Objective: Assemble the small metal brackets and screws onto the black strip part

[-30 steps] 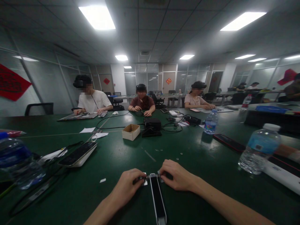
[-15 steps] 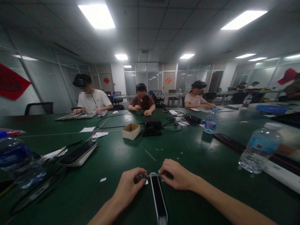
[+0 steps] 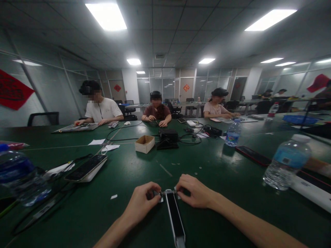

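A long narrow device (image 3: 175, 215) with a black face and a silver-white frame lies lengthwise in front of me on the green table. My left hand (image 3: 144, 199) is at the left of its far end, thumb and index finger pinched on a tiny piece with a metallic glint. On the opposite side, my right hand (image 3: 192, 193) has its fingertips pressed together close to the frame's corner. What the right fingers grip is hidden. Small pale bits show beside both sets of fingertips, too small to name.
Beyond my hands stand an open cardboard box (image 3: 144, 144) and a black device (image 3: 167, 137) with cables. A phone (image 3: 86, 167) lies left; water bottles (image 3: 287, 162) stand on both sides. Across the table, several people work. A white scrap (image 3: 113, 196) lies near my left hand.
My hands stay almost in place around the device's far end. Across the table, the person at left has shifted a hand and the flat board leftward. A dark shape has risen at far right.
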The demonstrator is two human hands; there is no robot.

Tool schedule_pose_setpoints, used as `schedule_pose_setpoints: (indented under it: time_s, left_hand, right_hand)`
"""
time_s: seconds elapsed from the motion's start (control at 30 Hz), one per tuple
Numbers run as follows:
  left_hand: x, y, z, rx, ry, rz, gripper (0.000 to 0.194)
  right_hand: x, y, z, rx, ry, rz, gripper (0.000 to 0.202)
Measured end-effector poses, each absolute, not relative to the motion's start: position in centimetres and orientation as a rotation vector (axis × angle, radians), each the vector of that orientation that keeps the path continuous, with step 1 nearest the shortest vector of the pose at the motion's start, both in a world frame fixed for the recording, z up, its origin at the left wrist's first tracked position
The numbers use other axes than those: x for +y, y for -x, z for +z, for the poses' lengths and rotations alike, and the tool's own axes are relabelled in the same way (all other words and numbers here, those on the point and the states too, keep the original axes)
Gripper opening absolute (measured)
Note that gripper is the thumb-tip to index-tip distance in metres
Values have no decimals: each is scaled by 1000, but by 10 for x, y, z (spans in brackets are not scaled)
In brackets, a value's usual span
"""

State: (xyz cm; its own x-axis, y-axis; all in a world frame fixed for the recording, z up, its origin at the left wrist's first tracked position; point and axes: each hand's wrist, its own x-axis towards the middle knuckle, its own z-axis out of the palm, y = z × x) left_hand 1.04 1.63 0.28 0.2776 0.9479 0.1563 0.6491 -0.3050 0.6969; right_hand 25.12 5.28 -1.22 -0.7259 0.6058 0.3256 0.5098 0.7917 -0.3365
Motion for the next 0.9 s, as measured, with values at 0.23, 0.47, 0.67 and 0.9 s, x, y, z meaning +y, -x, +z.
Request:
schedule_pose_setpoints:
  time_s: [0.23,0.47,0.67,0.9]
  left_hand:
    - [16,-11,2,1415,-2031,797,15]
    - [16,-12,2,1442,-2034,771,17]
    - [14,-13,3,1455,-2027,763,16]
    - [14,-12,1,1468,-2047,764,12]
  right_hand:
    - [54,-251,-14,-2557,851,294,6]
    - [55,-251,-18,-2538,825,300,8]
    - [55,-252,-17,-2541,840,318,9]
    - [52,-250,-13,-2553,902,333,9]
